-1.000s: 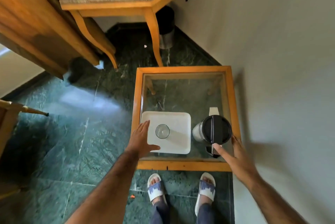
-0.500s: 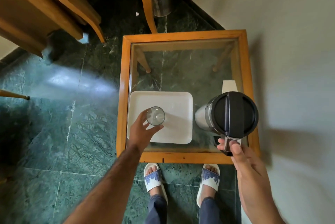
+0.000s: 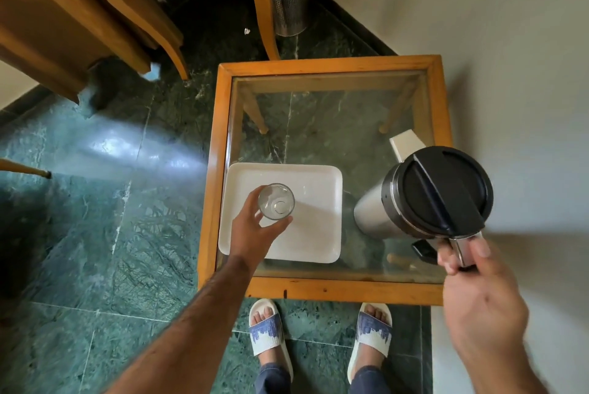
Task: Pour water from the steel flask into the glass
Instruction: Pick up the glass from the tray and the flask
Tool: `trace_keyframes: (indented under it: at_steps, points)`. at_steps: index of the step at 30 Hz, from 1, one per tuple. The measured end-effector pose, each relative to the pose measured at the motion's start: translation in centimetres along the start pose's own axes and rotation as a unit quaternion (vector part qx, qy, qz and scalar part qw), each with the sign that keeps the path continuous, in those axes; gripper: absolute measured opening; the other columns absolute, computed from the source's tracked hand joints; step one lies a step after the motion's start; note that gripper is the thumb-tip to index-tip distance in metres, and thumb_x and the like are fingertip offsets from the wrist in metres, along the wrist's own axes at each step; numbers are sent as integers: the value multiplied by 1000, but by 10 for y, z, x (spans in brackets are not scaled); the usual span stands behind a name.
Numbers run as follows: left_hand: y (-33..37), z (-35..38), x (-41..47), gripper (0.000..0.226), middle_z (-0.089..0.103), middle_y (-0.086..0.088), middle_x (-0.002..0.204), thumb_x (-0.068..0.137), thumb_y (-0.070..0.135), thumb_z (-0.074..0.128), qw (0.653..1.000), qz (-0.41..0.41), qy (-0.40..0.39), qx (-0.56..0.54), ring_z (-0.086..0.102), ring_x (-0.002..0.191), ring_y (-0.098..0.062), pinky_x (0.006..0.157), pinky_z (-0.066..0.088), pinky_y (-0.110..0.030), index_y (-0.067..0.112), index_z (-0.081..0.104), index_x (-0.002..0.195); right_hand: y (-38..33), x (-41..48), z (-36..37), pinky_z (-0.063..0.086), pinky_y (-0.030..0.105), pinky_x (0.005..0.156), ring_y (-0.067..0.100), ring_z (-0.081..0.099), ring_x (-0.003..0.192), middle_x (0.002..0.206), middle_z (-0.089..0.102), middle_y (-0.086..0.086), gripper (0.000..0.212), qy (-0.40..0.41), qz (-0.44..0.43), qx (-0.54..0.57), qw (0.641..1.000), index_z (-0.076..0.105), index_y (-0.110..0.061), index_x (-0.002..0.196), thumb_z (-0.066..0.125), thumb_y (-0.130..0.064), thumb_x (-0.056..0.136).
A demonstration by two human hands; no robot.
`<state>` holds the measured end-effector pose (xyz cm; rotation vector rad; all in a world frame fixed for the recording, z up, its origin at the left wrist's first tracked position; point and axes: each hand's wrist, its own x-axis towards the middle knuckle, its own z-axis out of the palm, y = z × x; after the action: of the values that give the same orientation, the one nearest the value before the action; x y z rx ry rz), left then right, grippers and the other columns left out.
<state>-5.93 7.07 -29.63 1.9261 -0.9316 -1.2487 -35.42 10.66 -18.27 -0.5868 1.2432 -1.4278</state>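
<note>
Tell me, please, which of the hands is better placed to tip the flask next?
The right hand: it grips the steel flask by its handle, while the left hand holds the glass.

The steel flask (image 3: 379, 218) had a silver brushed body and a black lid (image 3: 443, 192). The glass (image 3: 276, 201) was clear and colourless, standing on a plain white square tray (image 3: 314, 202). The side table (image 3: 325, 66) had an orange-brown wooden frame around a see-through top. The floor (image 3: 105, 234) was dark green marble with pale white veins. The slippers (image 3: 269, 334) were white with blue patterned straps, the trouser legs (image 3: 274, 379) dark blue, and the wall (image 3: 510, 43) off-white
</note>
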Motion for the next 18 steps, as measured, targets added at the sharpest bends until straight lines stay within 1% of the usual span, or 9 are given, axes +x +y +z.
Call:
trace_keyframes:
  at_steps: [2,6,8,10,12,14,15,16,18]
  points:
    - [7,-1,-2,72,68,5,137,74,15,94,1000,3,-2,-9,64,131,-24,112,53,-48,29,60,136,-6,12,-9,32,32,69,15,35,62,61,45,-12,39,18,11,4,1000,53,-28,58,43,-18,94]
    - [37,-9,-11,70,69,7,135,74,17,94,999,11,-20,-23,64,130,-22,113,52,-49,31,62,134,-31,29,-14,40,25,61,11,39,58,55,45,-12,38,17,21,-8,1000,56,-25,51,50,-19,87]
    - [57,-15,-17,69,70,7,133,74,15,94,999,33,-24,-19,64,129,-18,115,51,-44,27,63,134,-49,27,-11,40,29,66,18,44,66,61,48,-3,27,6,26,-21,999,58,-23,54,66,-27,80]
    - [82,-22,-27,67,69,8,132,75,14,93,998,60,-33,-10,63,129,-15,112,52,-34,27,63,133,-72,23,-7,42,30,65,22,48,70,66,52,3,27,-18,31,-24,999,62,-20,60,81,-36,71]
    - [108,-29,-38,65,70,13,129,76,14,93,996,75,-45,-2,64,127,-11,103,52,-21,30,63,131,-93,21,-1,48,22,62,15,57,67,64,60,-3,22,-28,27,-20,999,69,-21,61,79,-34,76]
    - [139,-39,-55,64,72,12,125,74,17,94,993,104,-46,12,66,123,-11,100,55,-26,31,64,129,-121,17,10,50,24,64,16,58,68,67,63,2,19,-53,30,-5,998,72,-20,66,75,-33,80]
    - [160,-45,-64,64,72,10,123,73,20,94,991,122,-47,20,67,121,-13,101,57,-32,30,64,129,-141,14,18,49,29,65,21,55,69,72,57,12,24,-64,30,-1,997,69,-15,71,77,-36,78]
    - [172,-48,-70,64,73,9,122,72,23,95,990,131,-48,24,68,119,-14,101,58,-35,30,65,128,-152,14,25,47,34,65,25,50,69,76,48,17,39,-65,36,-9,997,62,-9,76,82,-42,74]
    - [205,-57,-84,66,74,10,121,69,32,94,986,158,-45,28,68,119,-14,102,58,-35,32,65,127,-182,11,44,45,37,61,32,47,67,76,40,22,58,-71,29,-30,997,52,2,79,82,-45,69]
